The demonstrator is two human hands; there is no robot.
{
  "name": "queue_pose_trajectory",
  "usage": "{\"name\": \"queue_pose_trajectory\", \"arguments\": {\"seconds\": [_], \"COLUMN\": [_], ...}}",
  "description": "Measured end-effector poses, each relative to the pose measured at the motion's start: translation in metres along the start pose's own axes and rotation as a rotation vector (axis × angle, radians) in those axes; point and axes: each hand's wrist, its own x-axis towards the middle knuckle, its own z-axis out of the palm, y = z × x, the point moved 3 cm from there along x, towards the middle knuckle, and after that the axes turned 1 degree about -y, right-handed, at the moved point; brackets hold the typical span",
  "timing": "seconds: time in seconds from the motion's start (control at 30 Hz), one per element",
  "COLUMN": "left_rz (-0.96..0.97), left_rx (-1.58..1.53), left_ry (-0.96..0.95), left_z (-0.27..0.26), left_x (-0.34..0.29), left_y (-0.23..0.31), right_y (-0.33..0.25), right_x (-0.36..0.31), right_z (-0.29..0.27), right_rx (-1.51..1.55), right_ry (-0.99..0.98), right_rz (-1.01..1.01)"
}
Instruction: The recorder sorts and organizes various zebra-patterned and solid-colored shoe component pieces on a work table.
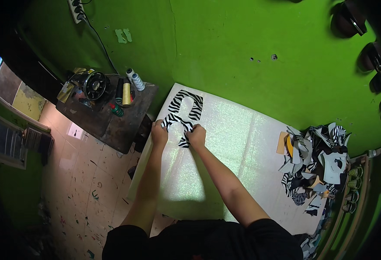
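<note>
Both my hands are on a curved, zebra-striped cut-out piece [172,118] over the white table. My left hand [159,134] pinches its left end, its fingers closed at the edge. On the other side my right hand [196,136] grips the right arm of the piece, fingers bent over it; the part under them is hidden. Just beyond lies another zebra-striped piece [197,103], arched like a horseshoe, close to or touching the held one; I cannot tell which.
The table [225,130] has a shiny whitish cover. A heap of striped, white and tan scraps [316,160] covers its right end. To the left, a dark sewing table [116,125] carries a sewing machine [94,86], thread cones [126,93] and a green bottle [116,110].
</note>
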Motion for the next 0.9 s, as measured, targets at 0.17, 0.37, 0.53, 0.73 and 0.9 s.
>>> {"name": "queue_pose_trajectory", "arguments": {"seconds": [0.17, 0.37, 0.53, 0.73, 0.9], "left_rz": [0.063, 0.158, 0.178, 0.206, 0.207], "left_rx": [0.27, 0.33, 0.325, 0.34, 0.356], "left_ry": [0.037, 0.055, 0.001, 0.033, 0.025], "left_z": [-0.004, -0.004, -0.002, 0.0, 0.003], "left_x": [-0.006, -0.016, -0.016, -0.016, -0.019], "left_y": [0.004, 0.016, 0.014, 0.013, 0.013], "right_y": [-0.01, -0.013, -0.021, -0.026, -0.021], "right_x": [-0.009, -0.012, -0.024, -0.052, -0.057], "right_z": [-0.004, -0.005, -0.01, -0.005, -0.007], "right_rx": [-0.165, -0.185, -0.135, -0.294, -0.311], "right_ry": [-0.072, -0.094, -0.092, -0.128, -0.217], "right_rz": [0.113, 0.094, 0.008, -0.259, -0.279]}}
